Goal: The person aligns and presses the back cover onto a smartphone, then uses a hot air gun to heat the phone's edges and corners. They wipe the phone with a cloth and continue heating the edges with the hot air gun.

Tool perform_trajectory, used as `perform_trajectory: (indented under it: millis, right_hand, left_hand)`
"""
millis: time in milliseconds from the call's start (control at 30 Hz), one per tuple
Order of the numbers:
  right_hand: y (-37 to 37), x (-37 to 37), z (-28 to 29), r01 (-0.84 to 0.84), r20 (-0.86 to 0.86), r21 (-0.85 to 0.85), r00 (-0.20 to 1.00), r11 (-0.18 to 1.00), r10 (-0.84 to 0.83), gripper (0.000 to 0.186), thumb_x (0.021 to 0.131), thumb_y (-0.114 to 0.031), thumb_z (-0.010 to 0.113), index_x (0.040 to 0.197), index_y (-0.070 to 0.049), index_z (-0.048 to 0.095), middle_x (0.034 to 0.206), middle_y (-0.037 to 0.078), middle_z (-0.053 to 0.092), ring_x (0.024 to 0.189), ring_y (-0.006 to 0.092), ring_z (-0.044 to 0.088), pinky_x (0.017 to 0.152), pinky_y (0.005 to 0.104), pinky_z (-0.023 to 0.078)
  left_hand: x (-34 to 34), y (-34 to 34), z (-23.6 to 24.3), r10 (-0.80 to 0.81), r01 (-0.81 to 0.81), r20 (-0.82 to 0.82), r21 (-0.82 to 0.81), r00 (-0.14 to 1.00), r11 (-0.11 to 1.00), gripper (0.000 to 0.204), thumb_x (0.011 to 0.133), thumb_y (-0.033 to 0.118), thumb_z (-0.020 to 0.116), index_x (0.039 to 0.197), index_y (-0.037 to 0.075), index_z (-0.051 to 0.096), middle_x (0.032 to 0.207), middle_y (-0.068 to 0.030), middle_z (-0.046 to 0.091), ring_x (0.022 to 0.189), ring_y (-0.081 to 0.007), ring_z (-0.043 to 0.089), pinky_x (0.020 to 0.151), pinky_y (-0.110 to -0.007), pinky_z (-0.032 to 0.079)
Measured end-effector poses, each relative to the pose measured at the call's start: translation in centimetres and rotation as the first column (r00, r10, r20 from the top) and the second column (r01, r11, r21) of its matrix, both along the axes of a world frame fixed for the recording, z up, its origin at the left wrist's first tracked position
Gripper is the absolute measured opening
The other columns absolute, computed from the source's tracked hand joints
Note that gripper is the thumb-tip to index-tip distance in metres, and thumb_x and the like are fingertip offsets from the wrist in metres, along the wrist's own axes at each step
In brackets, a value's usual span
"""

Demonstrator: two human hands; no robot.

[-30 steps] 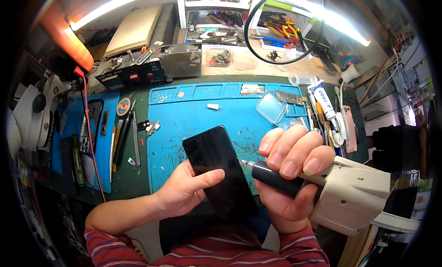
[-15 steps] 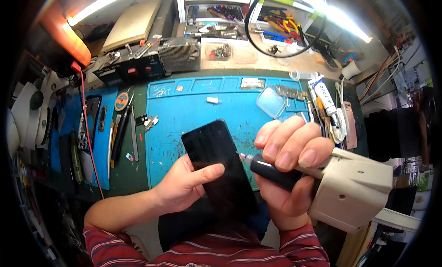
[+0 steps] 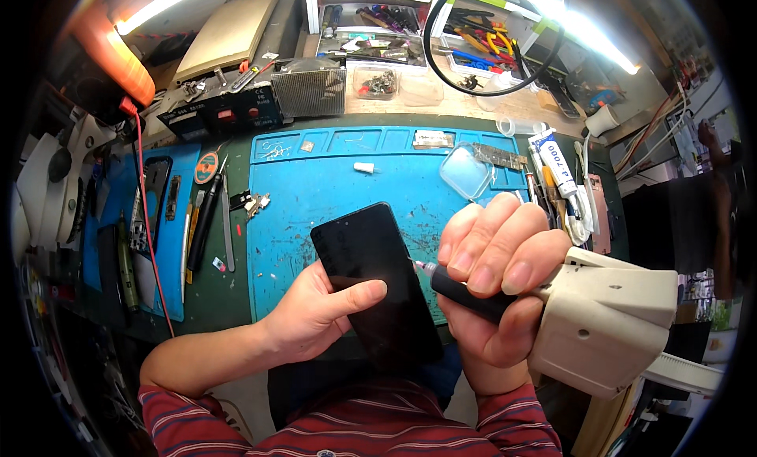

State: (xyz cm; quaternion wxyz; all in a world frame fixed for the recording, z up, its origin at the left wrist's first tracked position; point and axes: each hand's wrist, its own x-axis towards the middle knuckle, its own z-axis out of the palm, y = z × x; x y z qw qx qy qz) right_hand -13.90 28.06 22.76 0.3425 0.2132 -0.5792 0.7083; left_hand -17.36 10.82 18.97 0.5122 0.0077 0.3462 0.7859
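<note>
My left hand [image 3: 315, 315] is closed around a black phone [image 3: 374, 283], thumb lying across its screen. My right hand [image 3: 493, 283] grips a dark syringe [image 3: 473, 297], fingers curled over it; the syringe sits in a bulky beige dispenser body [image 3: 599, 323]. Its pinkish tip is at the right edge of the phone, though whether it touches cannot be made out. Both are held above the front of a blue silicone mat [image 3: 307, 189], where a small white cap [image 3: 363, 167] lies.
A second blue mat [image 3: 110, 220] with phone parts and tools is at left, beside a red wire. Clear lids [image 3: 465, 173], a glue tube [image 3: 552, 161] and tools are at right. Behind are a black metal unit [image 3: 221, 114], tool trays [image 3: 481, 43] and a hanging cable loop [image 3: 426, 39].
The view has shifted slightly, with the bench appearing higher in the frame. My hands, the phone and the dispenser keep nearly the same arrangement, the dispenser a little farther right.
</note>
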Motion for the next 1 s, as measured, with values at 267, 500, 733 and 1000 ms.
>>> perform_trajectory:
  millis: [267, 500, 733, 1000]
  right_hand:
    - [-0.04, 0.03, 0.01, -0.013, 0.004, -0.012, 1.0, 1.0, 0.013, 0.027, 0.088, -0.035, 0.065, 0.087, -0.015, 0.047, 0.078, -0.002, 0.05, 0.074, 0.0113, 0.049, 0.063, 0.0246, 0.041]
    - [-0.13, 0.11, -0.09, -0.012, 0.003, -0.031, 1.0, 0.999, 0.012, 0.026, 0.088, -0.033, 0.065, 0.087, -0.015, 0.047, 0.078, -0.001, 0.05, 0.074, 0.0111, 0.049, 0.062, 0.0236, 0.04]
    - [0.13, 0.11, -0.06, -0.042, 0.003, -0.027, 0.999, 0.999, 0.042, 0.026, 0.087, -0.032, 0.065, 0.086, -0.014, 0.047, 0.078, -0.001, 0.05, 0.074, 0.0117, 0.049, 0.062, 0.0243, 0.042]
    - [0.16, -0.02, -0.07, -0.053, -0.01, -0.021, 0.999, 0.998, 0.053, 0.025, 0.087, -0.031, 0.065, 0.085, -0.014, 0.047, 0.077, -0.001, 0.049, 0.073, 0.0121, 0.049, 0.062, 0.0246, 0.043]
  left_hand:
    - [-0.03, -0.12, 0.07, -0.006, 0.006, 0.003, -0.013, 1.0, 1.0, 0.037, 0.09, 0.012, 0.063, 0.124, 0.002, 0.051, 0.115, -0.0069, 0.06, 0.105, -0.0162, 0.059, 0.091, -0.034, 0.049]
    - [-0.08, -0.14, 0.02, -0.01, 0.01, 0.013, -0.002, 1.0, 1.0, 0.037, 0.09, 0.012, 0.063, 0.124, 0.002, 0.052, 0.116, -0.0074, 0.06, 0.105, -0.0163, 0.059, 0.091, -0.034, 0.049]
    - [-0.06, -0.18, -0.01, -0.008, 0.008, 0.014, -0.014, 1.0, 1.0, 0.036, 0.09, 0.011, 0.063, 0.123, 0.001, 0.052, 0.116, -0.0076, 0.06, 0.105, -0.0166, 0.059, 0.091, -0.034, 0.049]
    - [-0.02, -0.13, 0.08, -0.004, 0.004, 0.02, -0.016, 1.0, 1.0, 0.036, 0.09, 0.01, 0.064, 0.123, 0.001, 0.052, 0.115, -0.0078, 0.06, 0.104, -0.0171, 0.059, 0.09, -0.035, 0.05]
